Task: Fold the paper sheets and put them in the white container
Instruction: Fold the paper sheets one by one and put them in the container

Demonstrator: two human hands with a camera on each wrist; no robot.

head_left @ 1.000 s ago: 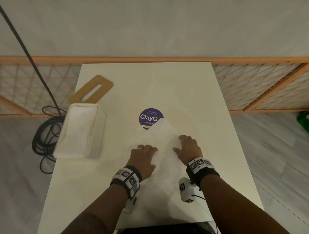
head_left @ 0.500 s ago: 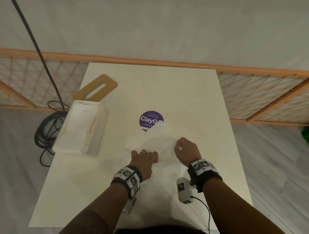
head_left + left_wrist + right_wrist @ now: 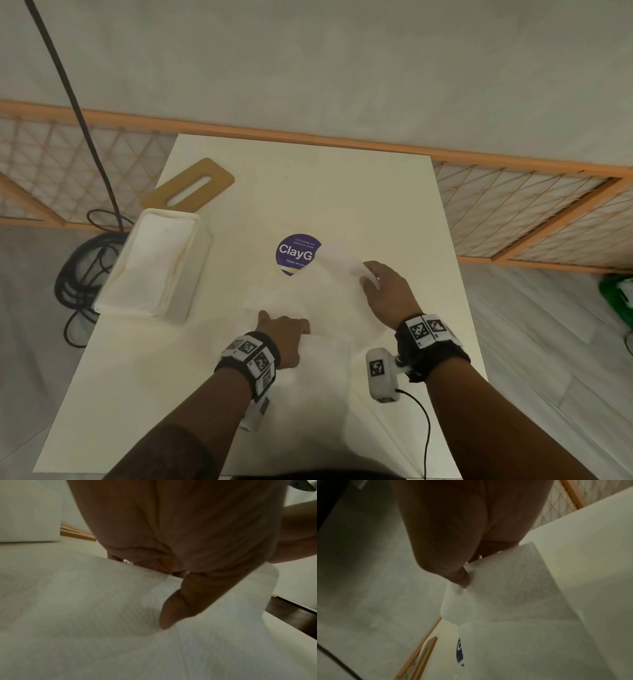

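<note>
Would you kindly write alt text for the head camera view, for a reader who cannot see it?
Two hands work a white paper sheet on a white table: the right hand pinches and lifts its far corner, while the left hand grips its near edge. An open white container holding paper stands to the left.

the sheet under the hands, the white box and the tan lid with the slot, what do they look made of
Paper sheet: thin, soft tissue-like paper, matte; it curls where the right hand lifts it, and a faint embossed texture shows close up.
White container: smooth and rigid, probably plastic; hard to be sure.
Tan lid: flat, matte board, likely wood or bamboo.
</note>
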